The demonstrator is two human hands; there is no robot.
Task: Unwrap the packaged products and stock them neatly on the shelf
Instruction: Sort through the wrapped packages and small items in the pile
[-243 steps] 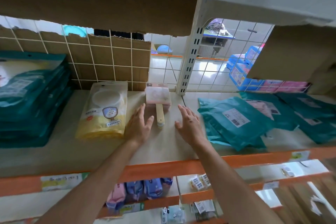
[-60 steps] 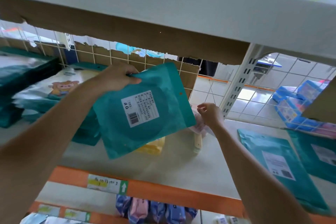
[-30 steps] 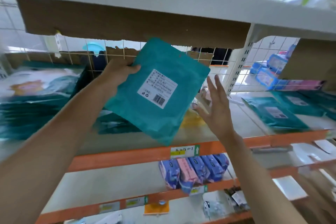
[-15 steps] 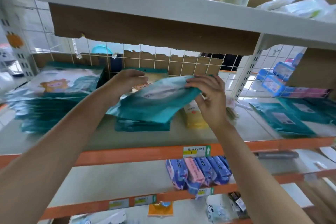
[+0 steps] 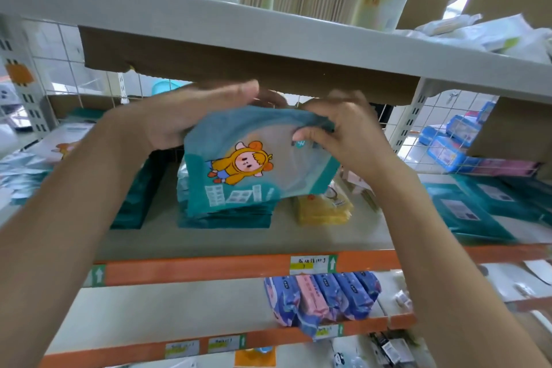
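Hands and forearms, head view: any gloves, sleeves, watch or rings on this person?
None that shows. The left hand and right hand are ungloved, and the forearms run uncovered to the frame's lower edge: no sleeve, watch or band. No ring shows on the fingers, though motion blur softens them.

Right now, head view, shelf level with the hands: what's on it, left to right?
teal pack pile → teal stack under the held cartoon pack → yellow pack → flat teal packs. Pink item behind the yellow pack skipped: overlaps.
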